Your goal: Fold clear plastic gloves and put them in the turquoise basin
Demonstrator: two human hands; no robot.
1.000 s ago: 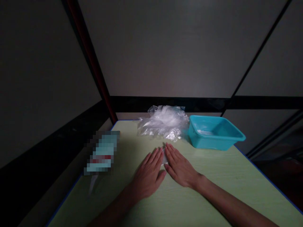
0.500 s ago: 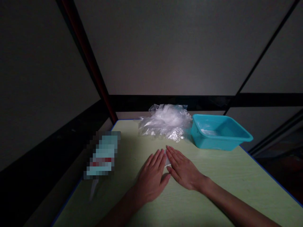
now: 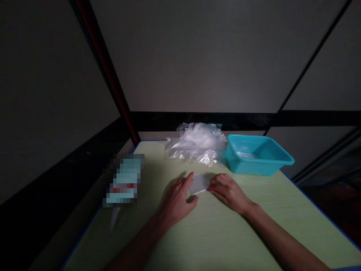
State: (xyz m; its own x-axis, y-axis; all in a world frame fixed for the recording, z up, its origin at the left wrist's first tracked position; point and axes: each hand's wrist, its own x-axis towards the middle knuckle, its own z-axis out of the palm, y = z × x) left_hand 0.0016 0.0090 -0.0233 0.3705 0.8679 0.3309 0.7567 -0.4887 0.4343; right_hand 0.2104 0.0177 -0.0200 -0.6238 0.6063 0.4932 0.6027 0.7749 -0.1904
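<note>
A small, flat, whitish plastic packet [image 3: 199, 184] lies on the table between my hands. My left hand [image 3: 177, 199] is at its left edge, thumb and index finger spread apart, the index fingertip close to or touching the packet's upper left corner. At the right edge, the bent fingers of my right hand [image 3: 228, 191] are pinched together on the packet's side. What the packet contains, if anything, I cannot make out.
Crumpled clear plastic bags [image 3: 197, 143] lie in a heap at the back of the pale green table [image 3: 197, 241]. A turquoise plastic basin [image 3: 259, 165] stands at the back right, something whitish inside. A blurred-out light-blue item [image 3: 125, 180] sits at the left edge.
My hands were lying flat over the packet, side by side. They have since moved apart, uncovering it; the right fingers have closed on its right edge, and the left thumb and fingers have spread.
</note>
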